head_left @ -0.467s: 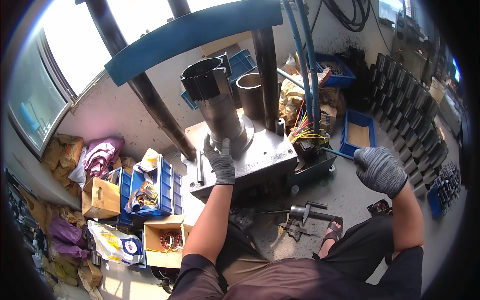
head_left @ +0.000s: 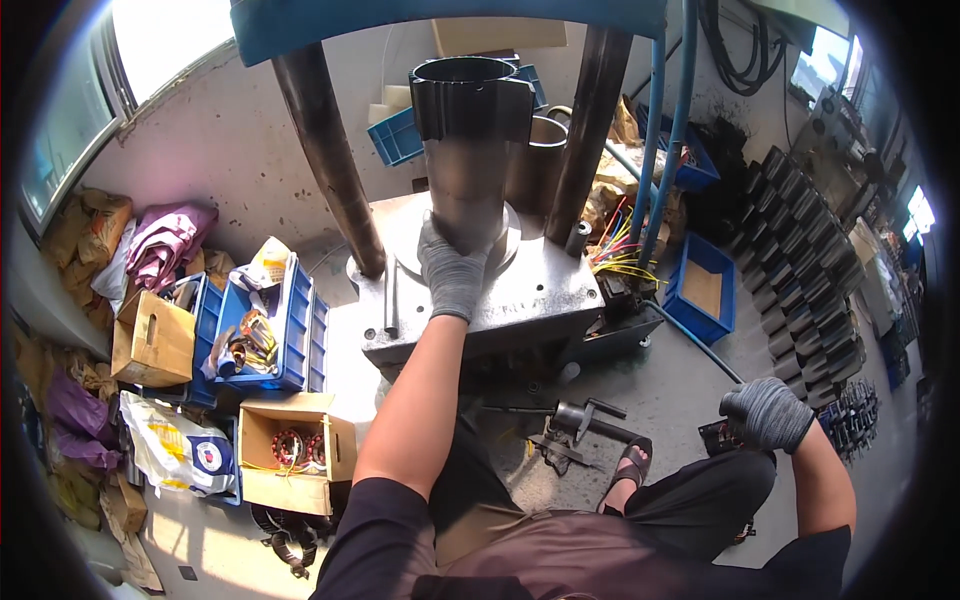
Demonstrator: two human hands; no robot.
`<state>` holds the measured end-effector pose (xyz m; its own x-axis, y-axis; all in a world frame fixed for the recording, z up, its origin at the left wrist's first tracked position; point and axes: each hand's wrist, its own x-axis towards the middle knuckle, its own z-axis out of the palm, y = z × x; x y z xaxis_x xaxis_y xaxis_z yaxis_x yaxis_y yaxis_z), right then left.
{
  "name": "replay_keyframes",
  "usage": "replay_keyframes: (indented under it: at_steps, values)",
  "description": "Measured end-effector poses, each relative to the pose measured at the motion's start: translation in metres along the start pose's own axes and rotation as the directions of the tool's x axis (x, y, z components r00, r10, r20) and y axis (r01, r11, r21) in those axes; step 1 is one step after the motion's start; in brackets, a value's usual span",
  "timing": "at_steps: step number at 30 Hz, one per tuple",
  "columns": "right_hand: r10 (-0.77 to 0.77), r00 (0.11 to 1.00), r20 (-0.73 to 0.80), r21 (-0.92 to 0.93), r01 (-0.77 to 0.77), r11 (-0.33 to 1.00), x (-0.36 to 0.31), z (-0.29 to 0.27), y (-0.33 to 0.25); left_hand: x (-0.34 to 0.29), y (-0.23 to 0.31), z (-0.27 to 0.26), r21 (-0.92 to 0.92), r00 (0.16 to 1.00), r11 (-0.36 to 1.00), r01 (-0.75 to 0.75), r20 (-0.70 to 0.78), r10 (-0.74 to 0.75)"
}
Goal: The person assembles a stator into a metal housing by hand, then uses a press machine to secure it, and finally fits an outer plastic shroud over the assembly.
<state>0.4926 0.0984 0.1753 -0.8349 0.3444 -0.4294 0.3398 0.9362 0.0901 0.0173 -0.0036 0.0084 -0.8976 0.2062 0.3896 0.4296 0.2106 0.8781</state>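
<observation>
On the metal bed of a press stands a grey metal cylinder with a black finned motor housing over its top. A flat ring surrounds its foot. My left hand, in a grey knit glove, grips the cylinder low down, just above the bed; part of its fingers is hidden. Down at the right, my gloved right hand is closed round the end of a thin blue lever that runs to the press. A second, shorter tube stands behind the cylinder.
Dark press columns and a blue crossbeam frame the cylinder. Blue crates and an open carton with wound coils lie left. Stacked housings and a blue bin are right. Tools lie by my foot.
My right hand has moved down with the lever end. My left hand has closed more round the cylinder's foot. The whole view has shifted, and the cylinder now looks more upright.
</observation>
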Motion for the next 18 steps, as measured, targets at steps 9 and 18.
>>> replay_keyframes:
  at_steps: [9,18]
  values:
    - [0.275,0.942,-0.192,0.119,-0.256,0.959,-0.009,0.086,-0.033,-0.004,0.019,-0.012,-0.035,0.996,0.999,0.025,0.082,-0.022]
    - [0.317,0.895,-0.313,0.141,-0.287,0.948,-0.009,0.089,-0.038,0.0,0.018,-0.016,-0.04,0.995,0.999,0.019,0.102,-0.015]
